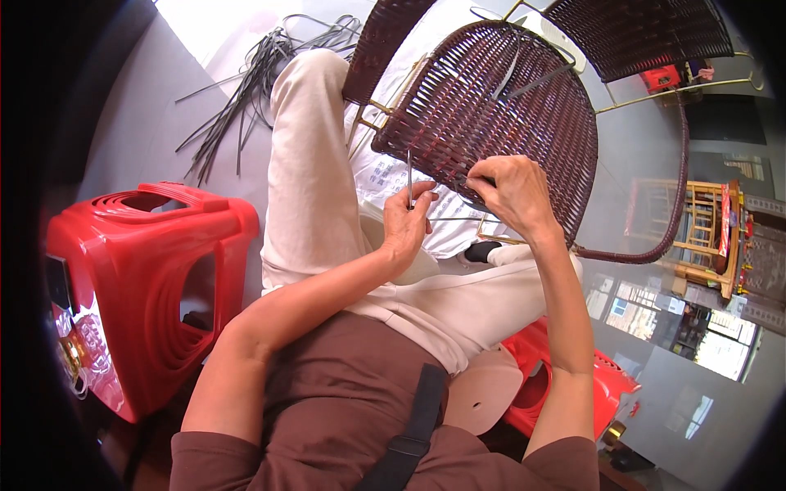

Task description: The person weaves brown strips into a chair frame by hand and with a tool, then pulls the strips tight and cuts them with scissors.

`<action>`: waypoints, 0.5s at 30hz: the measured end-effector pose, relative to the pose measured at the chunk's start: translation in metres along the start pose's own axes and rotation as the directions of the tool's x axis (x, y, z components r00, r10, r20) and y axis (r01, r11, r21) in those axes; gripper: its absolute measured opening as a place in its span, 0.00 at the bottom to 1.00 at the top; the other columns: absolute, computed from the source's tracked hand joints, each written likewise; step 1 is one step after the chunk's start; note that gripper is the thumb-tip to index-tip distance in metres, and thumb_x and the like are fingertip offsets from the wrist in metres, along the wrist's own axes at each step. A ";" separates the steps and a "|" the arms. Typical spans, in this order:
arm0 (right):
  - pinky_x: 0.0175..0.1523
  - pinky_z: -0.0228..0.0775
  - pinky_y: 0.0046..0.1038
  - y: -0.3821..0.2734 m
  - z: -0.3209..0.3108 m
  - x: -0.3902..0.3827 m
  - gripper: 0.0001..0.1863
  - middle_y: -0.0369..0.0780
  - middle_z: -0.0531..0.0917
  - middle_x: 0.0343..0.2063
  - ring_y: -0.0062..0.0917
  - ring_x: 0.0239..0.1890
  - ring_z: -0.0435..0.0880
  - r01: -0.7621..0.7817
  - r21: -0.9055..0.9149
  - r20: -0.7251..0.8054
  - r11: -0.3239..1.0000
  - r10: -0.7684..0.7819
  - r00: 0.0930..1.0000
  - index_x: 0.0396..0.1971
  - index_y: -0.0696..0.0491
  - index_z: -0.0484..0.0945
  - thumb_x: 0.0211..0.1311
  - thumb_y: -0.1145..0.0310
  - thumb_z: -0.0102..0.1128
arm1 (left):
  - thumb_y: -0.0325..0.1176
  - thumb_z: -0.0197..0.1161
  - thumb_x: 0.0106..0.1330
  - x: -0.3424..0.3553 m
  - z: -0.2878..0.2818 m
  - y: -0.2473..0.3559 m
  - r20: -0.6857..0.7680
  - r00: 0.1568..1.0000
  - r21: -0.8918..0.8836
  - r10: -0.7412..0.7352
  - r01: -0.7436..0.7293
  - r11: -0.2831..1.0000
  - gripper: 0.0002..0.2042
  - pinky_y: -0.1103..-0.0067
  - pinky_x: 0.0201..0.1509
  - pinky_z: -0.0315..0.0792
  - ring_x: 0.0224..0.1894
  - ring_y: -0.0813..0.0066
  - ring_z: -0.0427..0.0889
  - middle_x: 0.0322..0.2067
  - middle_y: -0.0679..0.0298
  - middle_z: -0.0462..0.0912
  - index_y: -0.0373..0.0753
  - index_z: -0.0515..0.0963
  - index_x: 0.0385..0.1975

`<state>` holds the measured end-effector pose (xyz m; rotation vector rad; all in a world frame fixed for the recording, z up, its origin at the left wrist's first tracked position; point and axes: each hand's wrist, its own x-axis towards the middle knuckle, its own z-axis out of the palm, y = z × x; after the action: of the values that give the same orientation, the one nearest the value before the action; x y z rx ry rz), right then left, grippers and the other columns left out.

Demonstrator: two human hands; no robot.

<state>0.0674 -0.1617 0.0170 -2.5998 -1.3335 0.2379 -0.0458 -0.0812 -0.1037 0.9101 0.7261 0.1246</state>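
Head: two hands (403,227) (517,195) (one woven seat (499,106)).

Stool (143,270) left; chair (548,123) ahead

Room over grey floor (135,139) left of dark strips (262,64), woven seat (458,90) blocking ahead, curved rail (683,155) at right

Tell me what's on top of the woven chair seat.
Grey strips cross the woven seat; whether they're loose or woven in isn't clear. The right hand overlaps the near edge, hiding the weave behind it.
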 end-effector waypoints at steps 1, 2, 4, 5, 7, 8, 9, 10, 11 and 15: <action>0.32 0.71 0.31 -0.001 0.002 0.004 0.06 0.41 0.81 0.22 0.34 0.24 0.80 0.004 0.001 0.004 1.000 -0.004 1.000 0.22 0.54 0.81 0.46 0.68 0.62 | 0.32 0.52 0.65 0.002 -0.002 -0.003 -0.005 1.000 -0.003 -0.001 0.001 1.000 0.11 0.88 0.18 0.61 0.15 0.86 0.65 0.30 0.64 0.80 0.35 0.76 0.42; 0.32 0.71 0.31 -0.001 0.004 0.007 0.05 0.42 0.81 0.21 0.34 0.24 0.80 0.024 -0.031 0.037 0.999 -0.023 0.999 0.22 0.54 0.81 0.46 0.68 0.61 | 0.35 0.50 0.66 0.006 -0.005 -0.009 -0.003 0.998 0.092 0.064 -0.064 0.994 0.12 0.87 0.19 0.61 0.16 0.86 0.65 0.28 0.65 0.78 0.34 0.77 0.39; 0.32 0.71 0.32 -0.003 0.007 0.013 0.04 0.43 0.80 0.20 0.35 0.25 0.80 0.012 -0.087 0.108 0.996 -0.002 0.994 0.21 0.54 0.80 0.46 0.69 0.61 | 0.38 0.49 0.66 0.008 -0.011 -0.012 0.007 0.992 0.183 0.126 -0.125 0.975 0.14 0.86 0.20 0.61 0.17 0.85 0.65 0.25 0.66 0.77 0.34 0.77 0.37; 0.32 0.71 0.32 -0.003 0.008 0.015 0.04 0.43 0.80 0.20 0.35 0.25 0.80 0.012 -0.087 0.112 0.996 -0.003 0.994 0.21 0.54 0.80 0.46 0.69 0.61 | 0.41 0.47 0.67 0.006 -0.016 -0.014 0.038 0.985 0.272 0.170 -0.174 0.946 0.17 0.83 0.21 0.61 0.18 0.84 0.66 0.21 0.66 0.75 0.35 0.78 0.34; 0.33 0.71 0.33 -0.002 0.008 0.018 0.04 0.43 0.80 0.21 0.36 0.26 0.80 0.014 -0.124 0.116 0.992 0.001 0.993 0.22 0.54 0.80 0.46 0.70 0.60 | 0.44 0.44 0.67 -0.001 -0.023 -0.010 0.078 0.975 0.358 0.208 -0.222 0.907 0.19 0.81 0.22 0.61 0.18 0.82 0.66 0.18 0.67 0.73 0.35 0.78 0.32; 0.33 0.71 0.33 0.000 0.008 0.019 0.04 0.43 0.80 0.21 0.36 0.26 0.80 0.011 -0.125 0.117 0.992 0.004 0.993 0.22 0.54 0.80 0.46 0.70 0.60 | 0.45 0.43 0.67 -0.006 -0.026 -0.007 0.070 0.986 0.461 0.150 -0.166 0.872 0.20 0.79 0.23 0.61 0.18 0.81 0.66 0.16 0.66 0.72 0.36 0.78 0.31; 0.33 0.71 0.33 0.000 0.009 0.022 0.04 0.44 0.80 0.20 0.36 0.26 0.80 0.020 -0.133 0.124 0.991 -0.004 0.992 0.22 0.54 0.80 0.46 0.70 0.60 | 0.47 0.42 0.67 -0.011 -0.029 -0.003 0.052 0.994 0.560 0.095 -0.107 0.822 0.21 0.77 0.24 0.62 0.19 0.79 0.67 0.15 0.66 0.71 0.37 0.77 0.30; 0.33 0.71 0.34 0.000 0.009 0.023 0.04 0.44 0.80 0.20 0.37 0.26 0.80 0.030 -0.141 0.131 0.990 -0.011 0.991 0.22 0.54 0.80 0.45 0.70 0.60 | 0.45 0.44 0.66 -0.011 -0.032 -0.004 0.043 0.997 0.581 0.062 -0.075 0.810 0.18 0.75 0.25 0.63 0.18 0.76 0.67 0.13 0.64 0.70 0.38 0.77 0.29; 0.33 0.71 0.34 0.000 0.010 0.023 0.04 0.44 0.80 0.20 0.37 0.26 0.80 0.029 -0.138 0.133 0.990 -0.011 0.991 0.22 0.54 0.80 0.45 0.70 0.60 | 0.45 0.44 0.66 -0.012 -0.033 -0.007 0.041 0.997 0.583 0.060 -0.073 0.809 0.18 0.75 0.25 0.63 0.18 0.76 0.67 0.13 0.64 0.70 0.38 0.77 0.29; 0.32 0.72 0.35 -0.001 0.014 0.026 0.04 0.47 0.79 0.19 0.39 0.25 0.80 0.074 -0.172 0.110 0.982 -0.055 0.992 0.19 0.55 0.79 0.43 0.71 0.58 | 0.46 0.46 0.65 -0.011 -0.033 -0.009 0.084 0.995 0.698 0.051 -0.095 0.709 0.16 0.65 0.34 0.67 0.28 0.52 0.75 0.21 0.54 0.76 0.41 0.76 0.29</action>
<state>0.0787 -0.1384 0.0021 -2.7147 -1.5375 0.2606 -0.0767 -0.0690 -0.1180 1.6775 0.6856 -0.1269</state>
